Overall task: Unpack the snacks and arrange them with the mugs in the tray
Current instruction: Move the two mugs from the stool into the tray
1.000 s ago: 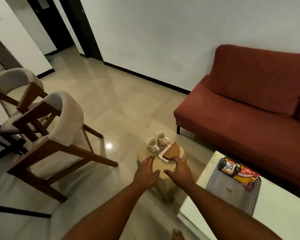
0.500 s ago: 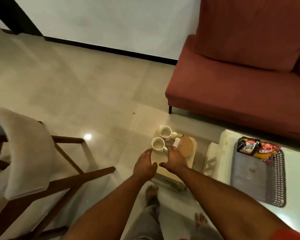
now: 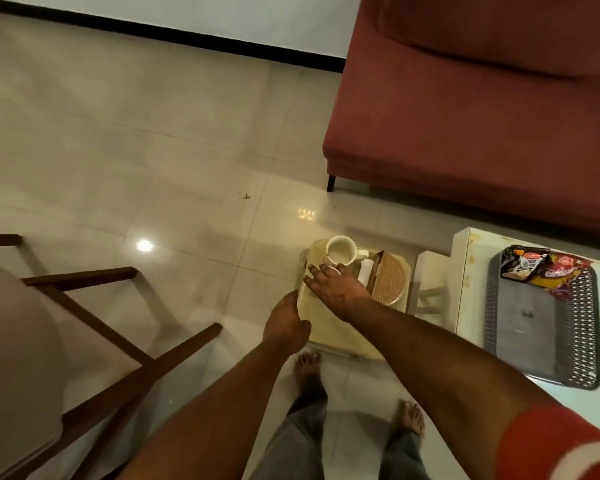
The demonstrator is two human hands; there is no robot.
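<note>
A pale mug [image 3: 341, 251] stands at the far end of a small beige stool [image 3: 340, 336]. My right hand [image 3: 336, 289] lies just in front of it with fingers spread flat, and it covers the spot where the second mug stood, so that mug is hidden. My left hand [image 3: 286, 323] hovers at the stool's left edge, loosely curled and holding nothing. On the white table to the right lies a grey perforated tray [image 3: 584, 341]. A dark snack packet [image 3: 523, 266] and a red one [image 3: 565, 271] rest at its far end, still sealed.
A round wicker holder [image 3: 390, 278] with white napkins stands on the stool's right side. A red sofa [image 3: 482, 116] fills the upper right. A wooden chair [image 3: 94, 323] with a pale cushion is at the left. My bare feet are on the tiled floor below the stool.
The view has tilted further down and closer to the stool. My right hand moved forward over the nearer mug, which showed before. My left hand dropped back to the stool's left edge.
</note>
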